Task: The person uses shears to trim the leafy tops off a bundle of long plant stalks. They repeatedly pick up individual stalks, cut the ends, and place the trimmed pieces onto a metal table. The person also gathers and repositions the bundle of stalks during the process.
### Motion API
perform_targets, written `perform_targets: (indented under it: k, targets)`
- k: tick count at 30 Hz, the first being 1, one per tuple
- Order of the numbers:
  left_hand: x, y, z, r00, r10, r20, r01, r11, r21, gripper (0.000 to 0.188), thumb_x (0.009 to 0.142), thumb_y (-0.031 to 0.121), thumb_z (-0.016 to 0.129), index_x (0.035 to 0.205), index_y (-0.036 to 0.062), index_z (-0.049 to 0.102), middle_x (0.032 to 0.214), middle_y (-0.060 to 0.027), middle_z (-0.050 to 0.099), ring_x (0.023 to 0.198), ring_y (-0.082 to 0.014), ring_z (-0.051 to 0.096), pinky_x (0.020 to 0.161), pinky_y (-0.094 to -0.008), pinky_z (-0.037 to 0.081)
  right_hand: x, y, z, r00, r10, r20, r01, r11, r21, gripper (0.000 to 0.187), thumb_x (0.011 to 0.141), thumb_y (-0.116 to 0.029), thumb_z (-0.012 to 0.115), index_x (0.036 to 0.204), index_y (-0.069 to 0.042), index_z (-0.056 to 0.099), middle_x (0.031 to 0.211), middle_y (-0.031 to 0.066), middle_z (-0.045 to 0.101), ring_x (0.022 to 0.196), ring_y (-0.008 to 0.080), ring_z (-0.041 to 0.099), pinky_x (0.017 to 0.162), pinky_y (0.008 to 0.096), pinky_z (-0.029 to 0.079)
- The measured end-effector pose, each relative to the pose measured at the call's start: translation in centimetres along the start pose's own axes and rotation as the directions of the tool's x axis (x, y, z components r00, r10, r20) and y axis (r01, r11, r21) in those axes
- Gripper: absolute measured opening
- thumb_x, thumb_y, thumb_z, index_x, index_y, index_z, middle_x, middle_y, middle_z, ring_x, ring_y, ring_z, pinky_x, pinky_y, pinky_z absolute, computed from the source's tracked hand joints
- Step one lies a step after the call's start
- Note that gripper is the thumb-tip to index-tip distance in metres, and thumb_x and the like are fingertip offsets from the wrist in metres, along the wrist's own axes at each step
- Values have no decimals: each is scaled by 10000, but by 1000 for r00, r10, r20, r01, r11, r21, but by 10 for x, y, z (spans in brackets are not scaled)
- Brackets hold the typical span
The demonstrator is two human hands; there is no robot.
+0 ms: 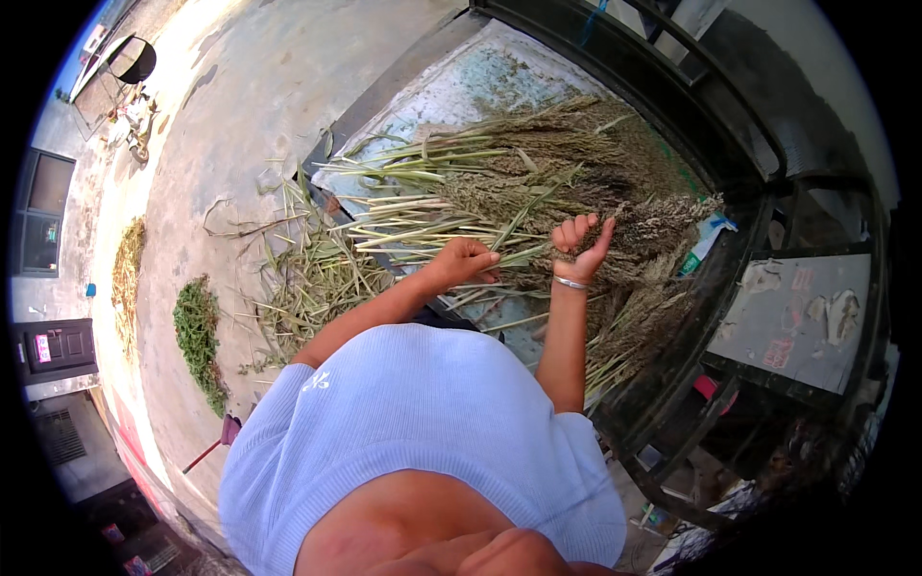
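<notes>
My left hand is closed in a pinch on a long green leaf of a grain stalk. To its right, my right hand, with a silver bangle at the wrist, has its fingers curled round the stalk just below a brownish seed head. The thumb points up. Both hands are over a heap of cut grain stalks, which look like sorghum or broomcorn. Their pale cut ends lie to the left and their bushy heads to the right. A whitish sheet spreads beneath the heap.
Stripped leaves litter the concrete floor at left, beside a green plant pile. A dark metal frame borders the sheet on the right, with a grey panel in it. A green-and-white packet lies by the seed heads.
</notes>
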State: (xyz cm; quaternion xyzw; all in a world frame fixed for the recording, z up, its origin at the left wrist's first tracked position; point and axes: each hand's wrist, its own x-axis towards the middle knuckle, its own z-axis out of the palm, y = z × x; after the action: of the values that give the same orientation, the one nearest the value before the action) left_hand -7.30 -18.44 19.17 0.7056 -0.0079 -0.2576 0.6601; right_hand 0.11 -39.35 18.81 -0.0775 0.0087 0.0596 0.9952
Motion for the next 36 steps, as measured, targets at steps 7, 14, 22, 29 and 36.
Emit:
perform_targets:
  k: [7, 14, 22, 29, 36]
  targets:
    - [5, -4, -14, 857, -203, -473, -80, 855, -512, 275, 901, 255, 483, 692, 79, 512, 561, 7, 483, 438, -75, 429, 404, -217, 346, -15, 0, -10, 999, 45, 15, -43, 994, -101, 388, 912, -426, 393, 697, -102, 393, 548, -17, 277, 385, 113, 219, 376, 271, 205]
    - [-95, -33, -221, 393, 676, -624, 465, 440, 768, 248, 863, 251, 509, 713, 55, 522, 619, -147, 541, 559, -327, 532, 491, -407, 383, -28, -69, -34, 895, -321, -309, 190, 902, -388, 474, 883, -487, 417, 609, -110, 334, 477, 4, 224, 389, 121, 205, 395, 273, 169]
    - [-218, -106, -252, 361, -32, -932, 928, 115, 355, 446, 692, 356, 692, 1005, 71, 553, 974, -170, 595, 898, -363, 568, 746, -461, 465, -33, -120, -51, 821, -412, -395, 236, 875, -422, 451, 901, -421, 429, 615, -81, 349, 460, 9, 237, 377, 132, 233, 375, 290, 209]
    - [-164, -181, -135, 793, -141, -593, 415, 837, 356, 314, 730, 202, 694, 947, -10, 612, 852, -135, 646, 784, -200, 628, 694, -299, 494, -55, -224, -147, 239, -820, -520, -392, 408, -824, 645, 754, -547, 578, 821, 89, 490, 680, 175, 540, 554, 285, 522, 468, 388, 405]
    - [-155, 24, -93, 771, 216, -599, -97, 970, 225, 171, 800, 94, 612, 932, -14, 602, 860, -80, 608, 798, -137, 585, 717, -271, 473, -96, -270, -222, 175, -969, -176, -813, -42, -580, 833, 703, -641, 530, 919, 163, 526, 941, 302, 566, 863, 436, 550, 747, 482, 443]
